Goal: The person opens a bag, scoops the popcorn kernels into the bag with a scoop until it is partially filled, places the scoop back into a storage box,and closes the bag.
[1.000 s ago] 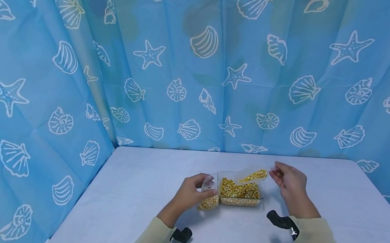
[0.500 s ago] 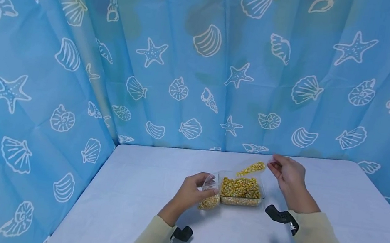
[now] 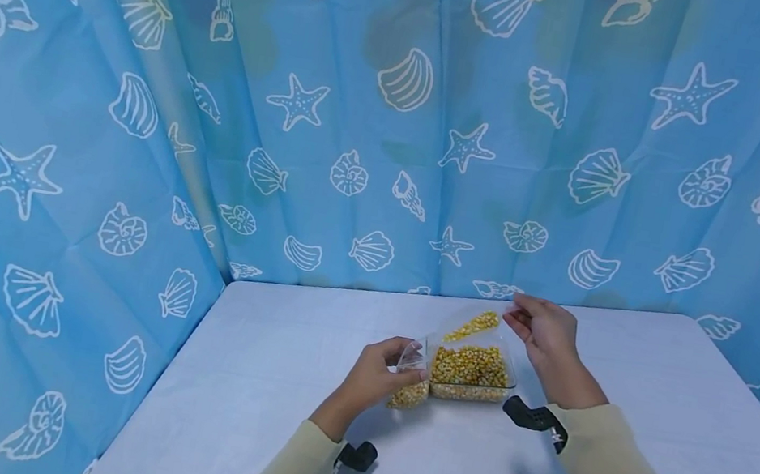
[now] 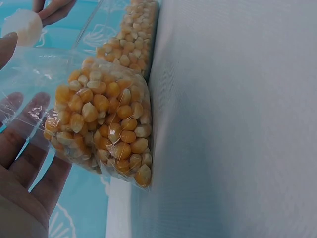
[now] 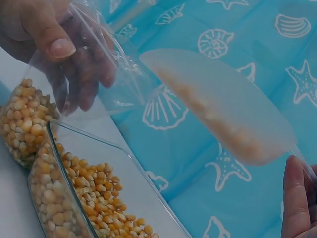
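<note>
In the head view my left hand (image 3: 370, 371) holds a clear plastic bag (image 4: 111, 119) near its open mouth. The lower part of the bag bulges with corn kernels and sits beside a glass container (image 3: 467, 393). More kernels fill that rectangular container, seen from above in the right wrist view. My right hand (image 3: 549, 336) pinches the thin handle of a translucent scoop (image 5: 223, 109). Kernels show through the scoop's wall. It is raised over the back of the container, its tip pointing toward the bag's mouth.
A white cloth covers the table (image 3: 257, 366). Behind and to the left hangs a blue curtain (image 3: 337, 132) with white shell and starfish prints, close to the table's back edge. Black wrist mounts (image 3: 533, 416) stick out from both sleeves.
My right hand has lifted the loaded scoop out from over the container's kernels and carried it up and left toward the bag. My left hand has stayed on the bag.
</note>
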Motion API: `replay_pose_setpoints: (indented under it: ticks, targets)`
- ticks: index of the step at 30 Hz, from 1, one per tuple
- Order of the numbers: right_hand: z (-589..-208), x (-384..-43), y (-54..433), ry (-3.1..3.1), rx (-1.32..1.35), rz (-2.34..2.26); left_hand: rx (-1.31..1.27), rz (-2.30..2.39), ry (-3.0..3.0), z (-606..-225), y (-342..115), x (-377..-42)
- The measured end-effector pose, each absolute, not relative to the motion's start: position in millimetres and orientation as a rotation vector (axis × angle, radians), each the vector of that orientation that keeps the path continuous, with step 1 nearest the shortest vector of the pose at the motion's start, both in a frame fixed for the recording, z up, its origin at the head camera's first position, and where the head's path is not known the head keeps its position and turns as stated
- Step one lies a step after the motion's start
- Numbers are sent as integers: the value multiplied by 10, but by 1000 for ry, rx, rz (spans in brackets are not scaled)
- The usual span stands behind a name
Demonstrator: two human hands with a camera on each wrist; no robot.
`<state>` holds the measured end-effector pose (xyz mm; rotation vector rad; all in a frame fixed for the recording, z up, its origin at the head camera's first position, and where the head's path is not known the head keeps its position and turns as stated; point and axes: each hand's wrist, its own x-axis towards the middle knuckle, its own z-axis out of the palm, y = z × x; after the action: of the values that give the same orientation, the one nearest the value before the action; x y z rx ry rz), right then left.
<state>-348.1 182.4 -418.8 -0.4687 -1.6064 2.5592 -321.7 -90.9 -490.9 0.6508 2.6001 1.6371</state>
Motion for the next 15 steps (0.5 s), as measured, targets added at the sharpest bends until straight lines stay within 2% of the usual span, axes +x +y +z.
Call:
replay_pose_setpoints:
  ticks: [15]
  targets:
    - [-4206, -3473, 1647, -1709, -357, 2498, 695, 1631, 2605, -4939, -916, -3225]
